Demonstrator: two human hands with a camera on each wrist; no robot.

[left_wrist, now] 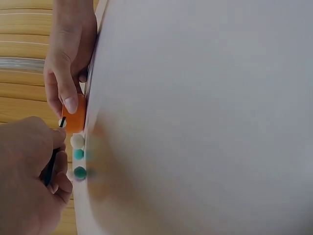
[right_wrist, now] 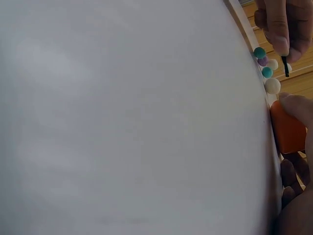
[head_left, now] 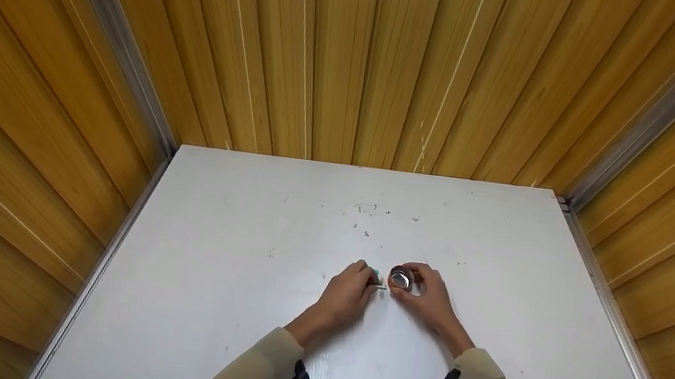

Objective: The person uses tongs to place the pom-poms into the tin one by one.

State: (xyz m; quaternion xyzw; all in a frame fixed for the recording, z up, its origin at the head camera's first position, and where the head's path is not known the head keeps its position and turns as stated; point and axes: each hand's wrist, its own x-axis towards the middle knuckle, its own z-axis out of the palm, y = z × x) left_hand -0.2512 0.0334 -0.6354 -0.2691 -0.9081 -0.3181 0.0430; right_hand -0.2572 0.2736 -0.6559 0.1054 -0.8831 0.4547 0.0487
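The cup (right_wrist: pixel 289 128) is orange, silvery inside; the balls (left_wrist: pixel 79 172) are teal, white and purple, the tool (right_wrist: pixel 286 67) black, the dark-specked counter (head_left: pixel 207 276) white, the wood-grained wall (head_left: pixel 340 56) golden brown.

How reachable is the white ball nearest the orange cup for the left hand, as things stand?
Probably yes: the left hand holds a dark tool, tip near that white ball, nothing visibly between. Possible snag: another pale ball shows at the tip; can't tell if it's gripped.

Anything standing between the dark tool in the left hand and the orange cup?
Nothing visible blocks the dark tool at its tip's height; lower, small balls rest on the table between left hand and cup.
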